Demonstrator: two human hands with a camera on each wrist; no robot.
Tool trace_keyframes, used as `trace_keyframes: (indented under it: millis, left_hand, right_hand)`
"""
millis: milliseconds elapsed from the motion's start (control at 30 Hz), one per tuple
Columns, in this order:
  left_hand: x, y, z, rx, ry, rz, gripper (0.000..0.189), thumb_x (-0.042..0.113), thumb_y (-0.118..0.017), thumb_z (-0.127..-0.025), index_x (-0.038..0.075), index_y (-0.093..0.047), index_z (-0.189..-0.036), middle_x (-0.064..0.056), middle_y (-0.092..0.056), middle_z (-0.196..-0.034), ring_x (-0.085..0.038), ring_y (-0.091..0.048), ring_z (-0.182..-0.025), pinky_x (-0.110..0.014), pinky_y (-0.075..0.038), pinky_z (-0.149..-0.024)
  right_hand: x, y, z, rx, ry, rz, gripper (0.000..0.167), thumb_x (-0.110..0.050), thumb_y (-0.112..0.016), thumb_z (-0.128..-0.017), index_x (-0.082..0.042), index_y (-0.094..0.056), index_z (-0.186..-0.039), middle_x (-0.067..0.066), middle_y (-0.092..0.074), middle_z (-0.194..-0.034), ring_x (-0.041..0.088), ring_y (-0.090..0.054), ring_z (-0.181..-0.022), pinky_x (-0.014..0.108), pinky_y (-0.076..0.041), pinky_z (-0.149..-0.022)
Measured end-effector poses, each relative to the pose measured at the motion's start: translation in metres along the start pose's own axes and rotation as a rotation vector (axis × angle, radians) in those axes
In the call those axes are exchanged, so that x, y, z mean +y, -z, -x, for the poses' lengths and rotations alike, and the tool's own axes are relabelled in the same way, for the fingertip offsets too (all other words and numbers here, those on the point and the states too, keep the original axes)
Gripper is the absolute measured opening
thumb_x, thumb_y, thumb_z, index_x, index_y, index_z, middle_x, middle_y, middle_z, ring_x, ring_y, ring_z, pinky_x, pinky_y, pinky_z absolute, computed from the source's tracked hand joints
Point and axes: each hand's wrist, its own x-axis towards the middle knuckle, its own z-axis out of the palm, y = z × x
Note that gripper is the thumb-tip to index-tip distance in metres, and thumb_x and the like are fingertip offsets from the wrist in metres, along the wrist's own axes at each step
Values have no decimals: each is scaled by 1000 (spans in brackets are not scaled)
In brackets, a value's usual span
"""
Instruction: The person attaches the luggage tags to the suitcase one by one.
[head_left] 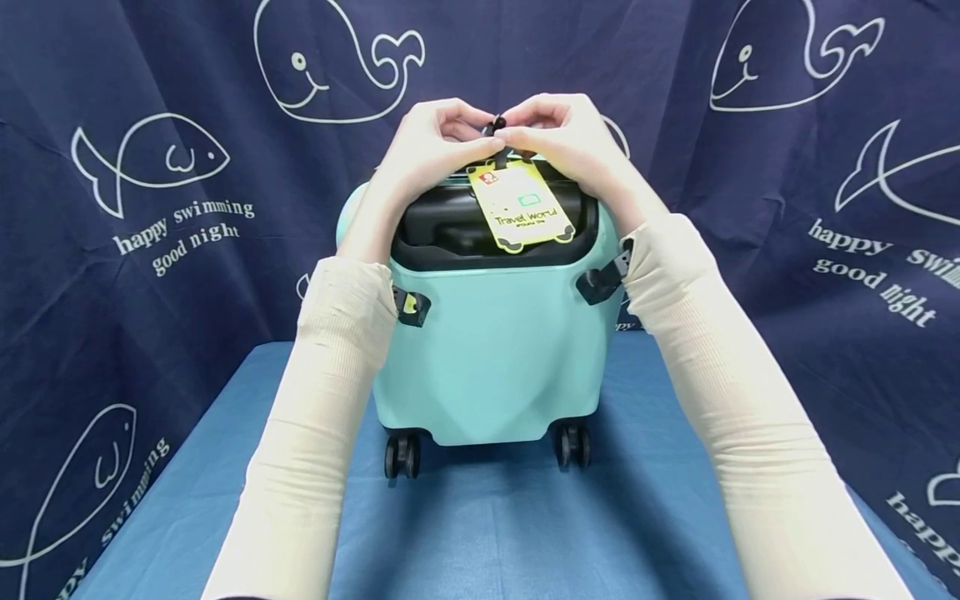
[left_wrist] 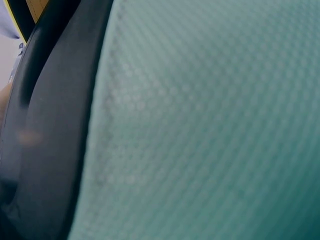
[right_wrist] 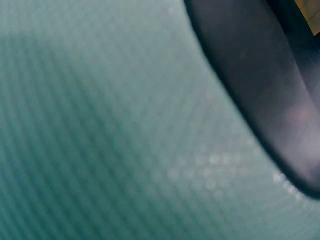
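Note:
A mint-green suitcase stands upright on its wheels. A yellow luggage tag printed "Travel World" hangs in front of its black handle recess by a black strap. Above the tag, my left hand pinches one part of the strap between thumb and fingers. Facing it, my right hand pinches the strap from the other side, the two thumb tips nearly meeting. Both wrist views are filled by the ribbed suitcase shell and the recess's black rim; the strap is not visible there.
The suitcase rests on a blue cloth-covered table. Behind it hangs a navy curtain with white whale and fish drawings. Black wrist-camera mounts sit close to the suitcase front.

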Motion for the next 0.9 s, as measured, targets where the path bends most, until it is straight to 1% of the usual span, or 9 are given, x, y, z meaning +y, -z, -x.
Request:
trace_keyframes:
  millis: [200,400,567,800,900]
  left_hand:
    - [1,-1,0,-21,-16,21,37,25,-75,-80,11,-66,-112,5,-69,-86,-6,-64,-82,-18,-45,-80]
    - [1,-2,1,-33,-30,29,35,22,-74,-80,9,-65,-112,2,-69,-90,-7,-64,-83,-18,-46,-81]
    - [1,-2,1,-43,-31,43,36,20,-73,-81,8,-64,-113,-2,-68,-95,-7,-64,-84,-18,-47,-83]
    - [2,-2,1,-43,-26,29,37,19,-73,-80,5,-64,-113,-5,-67,-98,-8,-63,-85,-19,-49,-84]
    - [1,-2,1,-42,-21,13,37,20,-73,-81,5,-64,-114,-5,-67,-98,-8,-63,-85,-19,-48,-84]
  right_hand:
    - [1,1,1,22,34,17,14,-13,-75,-79,-10,-72,-92,-8,-67,-72,5,-57,-62,17,-45,-62]
    - [0,1,0,60,16,42,16,-16,-76,-78,-9,-74,-92,-10,-67,-73,5,-58,-66,19,-45,-65]
    - [0,0,0,71,9,-2,16,-13,-77,-77,-8,-75,-92,-9,-69,-77,4,-61,-71,19,-48,-71]
    - [0,0,1,46,12,-96,14,-9,-74,-79,-6,-74,-92,-4,-70,-78,7,-62,-66,18,-51,-67]
    - [0,-1,0,42,12,-112,14,-9,-73,-80,-4,-73,-93,-2,-70,-79,8,-63,-66,18,-52,-67]
